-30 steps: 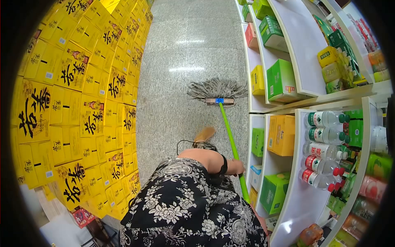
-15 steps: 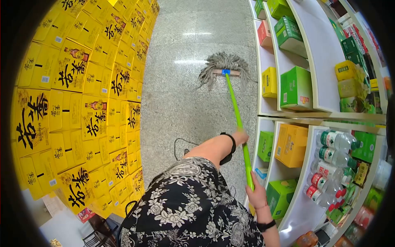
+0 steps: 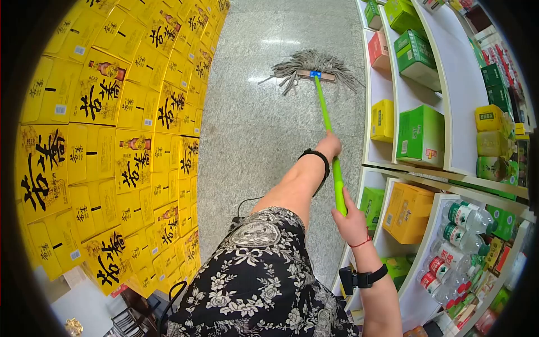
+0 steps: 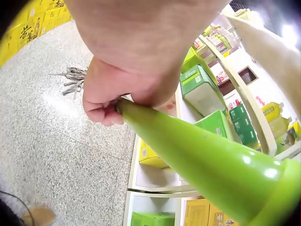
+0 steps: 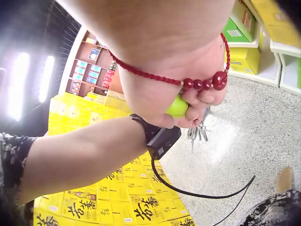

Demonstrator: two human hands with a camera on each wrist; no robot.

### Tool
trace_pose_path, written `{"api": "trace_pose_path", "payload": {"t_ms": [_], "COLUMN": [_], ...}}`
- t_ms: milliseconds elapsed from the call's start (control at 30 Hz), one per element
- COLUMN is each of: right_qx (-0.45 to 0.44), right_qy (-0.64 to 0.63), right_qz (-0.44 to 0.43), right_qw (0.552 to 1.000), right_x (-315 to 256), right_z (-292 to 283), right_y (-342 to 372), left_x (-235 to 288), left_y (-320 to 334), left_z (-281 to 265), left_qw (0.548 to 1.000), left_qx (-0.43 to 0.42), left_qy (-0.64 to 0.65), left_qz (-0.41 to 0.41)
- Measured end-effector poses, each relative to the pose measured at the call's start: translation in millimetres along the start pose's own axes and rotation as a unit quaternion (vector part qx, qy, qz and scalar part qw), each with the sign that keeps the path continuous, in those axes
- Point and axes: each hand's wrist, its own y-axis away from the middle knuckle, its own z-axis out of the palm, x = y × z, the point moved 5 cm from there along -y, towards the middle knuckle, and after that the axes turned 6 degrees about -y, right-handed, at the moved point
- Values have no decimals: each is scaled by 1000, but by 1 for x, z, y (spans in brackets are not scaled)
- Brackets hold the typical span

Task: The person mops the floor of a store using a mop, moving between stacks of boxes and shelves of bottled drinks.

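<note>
A mop with grey string strands and a bright green handle lies with its head spread on the floor ahead. My left hand grips the handle partway along; in the left wrist view its fingers curl round the narrow part of the pole. Lower down, my right hand holds the thick green grip near its top end. In the right wrist view, that hand wraps the grip, whose green end shows between the fingers. The handle slants from my right side forward to the mop head.
Stacked yellow beer cartons wall the left side. White shelves with boxes and water bottles line the right, close to the mop strands and handle. Speckled grey floor runs between them. A black cable hangs from the left wrist camera.
The mop head has slid forward along the floor, away from me. Both hands have reached forward with the handle, and the right hand, mostly hidden a second ago, now shows fully.
</note>
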Motion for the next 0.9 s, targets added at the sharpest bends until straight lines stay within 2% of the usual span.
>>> {"api": "trace_pose_path", "payload": {"t_ms": [100, 200, 267, 333, 367, 433, 467, 533, 567, 667, 733, 833, 867, 900], "right_qx": [-18, -30, -30, -4, -5, -71, -69, -126, -123, -91, -111, -134, -163, -194], "right_qy": [7, 3, 2, -1, 2, 12, 15, 52, 54, 77, 86, 95, 110, 124], "right_qz": [25, 44, 48, -36, -38, 60, 58, 121, 119, -4, 5, 3, 30, 57], "right_qw": [1000, 999, 998, 999, 999, 996, 996, 983, 984, 993, 990, 986, 980, 971], "right_x": [-2, 1, 8, 18, 22, 39, 41, 55, 64, 84, 90, 108, 110, 112], "right_z": [9, 18, 23, 27, 27, 32, 31, 36, 38, 46, 46, 51, 51, 50], "right_y": [5, 24, 43, 71, 90, 128, 149, 195, 219, 292, 341, 408, 429, 448], "left_x": [-12, -19, -29, -42, -50, -64, -74, -102, -112, -145, -173, -199, -205, -213], "left_y": [-12, 30, 42, 63, 78, 110, 120, 135, 151, 192, 212, 285, 303, 322], "left_z": [12, 4, 19, 36, 49, 78, 99, 148, 169, 225, 277, 307, 317, 329], "left_qw": [999, 999, 999, 999, 999, 999, 999, 991, 991, 989, 976, 967, 967, 965], "left_qx": [21, 28, 21, 16, 10, -2, 0, -4, -1, 41, -91, -102, -104, -152], "left_qy": [-16, 35, 11, -10, 4, 33, 34, 113, 114, 94, 196, 233, 233, 213], "left_qz": [25, 13, 32, 49, 40, 27, 30, 68, 71, 103, 39, 0, 1, -20]}}
